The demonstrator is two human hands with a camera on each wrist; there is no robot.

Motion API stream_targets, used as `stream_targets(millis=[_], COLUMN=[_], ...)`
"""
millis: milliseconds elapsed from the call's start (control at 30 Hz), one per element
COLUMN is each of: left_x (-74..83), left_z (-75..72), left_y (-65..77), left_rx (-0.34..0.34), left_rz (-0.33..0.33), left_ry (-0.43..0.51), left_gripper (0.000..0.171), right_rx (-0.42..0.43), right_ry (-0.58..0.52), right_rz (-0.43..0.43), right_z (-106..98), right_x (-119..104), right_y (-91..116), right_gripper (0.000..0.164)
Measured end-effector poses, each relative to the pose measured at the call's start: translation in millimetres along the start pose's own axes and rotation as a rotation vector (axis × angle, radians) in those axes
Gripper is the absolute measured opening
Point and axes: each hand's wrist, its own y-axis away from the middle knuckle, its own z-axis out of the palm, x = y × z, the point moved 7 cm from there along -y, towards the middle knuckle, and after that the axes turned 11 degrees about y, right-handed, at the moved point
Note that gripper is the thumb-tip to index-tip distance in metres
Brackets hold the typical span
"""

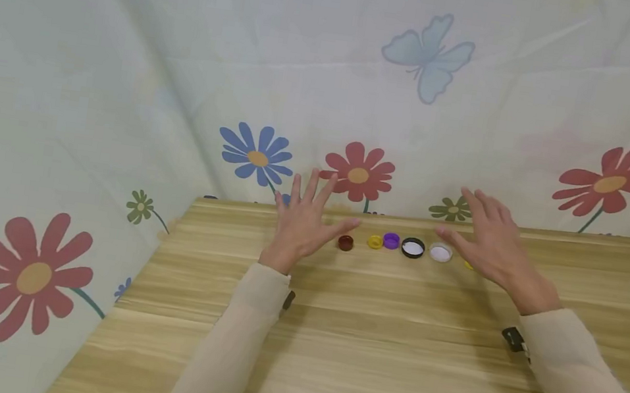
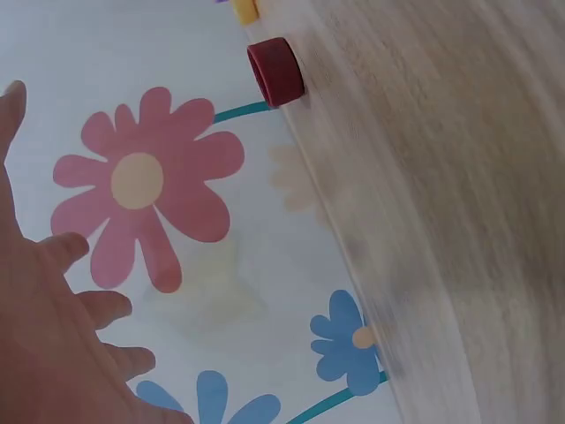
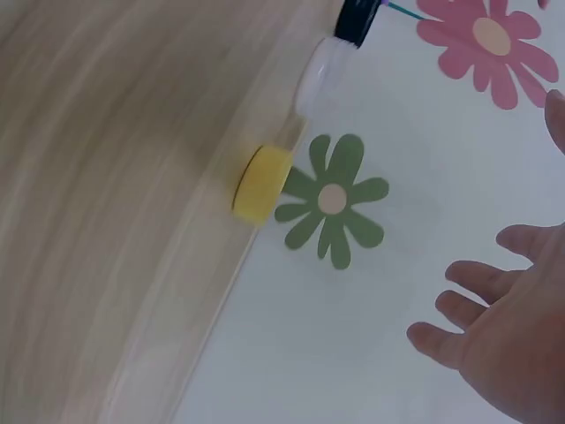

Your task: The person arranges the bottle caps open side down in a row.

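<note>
Several round lids stand in a row along the far side of the wooden table. From left to right in the head view they are a dark red lid (image 1: 346, 243), a yellow lid (image 1: 375, 242), a purple lid (image 1: 391, 240), a black-rimmed lid (image 1: 412, 248) with a white inside, a whitish translucent lid (image 1: 441, 252) and a second yellow lid (image 3: 262, 184), partly hidden by the right hand. My left hand (image 1: 300, 229), fingers spread, hovers left of the dark red lid. Over the row's right end, my right hand (image 1: 491, 243) is held with fingers extended. Neither hand holds anything.
A wooden tabletop (image 1: 388, 365) spreads beneath both forearms. Behind its far edge and along the left side hangs a pale cloth (image 1: 305, 89) printed with flowers and a butterfly.
</note>
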Motion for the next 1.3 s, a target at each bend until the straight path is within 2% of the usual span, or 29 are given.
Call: stream_targets(millis=[233,433,633,833,967,1100,1300], left_x=[3.9,5.7,-0.3,-0.4,-1.5,-4.8,-9.4], left_z=[-1.1,-0.5,-4.0,-3.7,-1.8,0.6,2.0], left_y=[-0.5,-4.2,-4.0,-4.5,-3.7,-2.3,-1.7], left_rx=[0.027,0.014,0.025,0.028,0.016,0.005,0.007], left_rz=[0.011,0.010,0.007,0.053,0.037,0.015,0.022], left_ry=[0.082,0.166,0.234,0.373,0.440,0.480,0.490], left_gripper=[0.101,0.100,0.095,0.091,0.089,0.086,0.082], right_rx=[-0.019,-0.027,-0.048,-0.044,-0.040,-0.038,-0.037], right_ry=[-0.162,-0.267,-0.306,-0.333,-0.390,-0.440,-0.491], right_rz=[0.014,0.011,0.016,0.025,0.032,0.028,0.024], right_z=[3,6,12,14,16,19,24], right_x=[-14,-23,-29,-39,-48,-57,-66], right_y=[-8,-15,-21,-29,-36,-42,-48], right_gripper=[0.091,0.086,0.083,0.081,0.079,0.078,0.075])
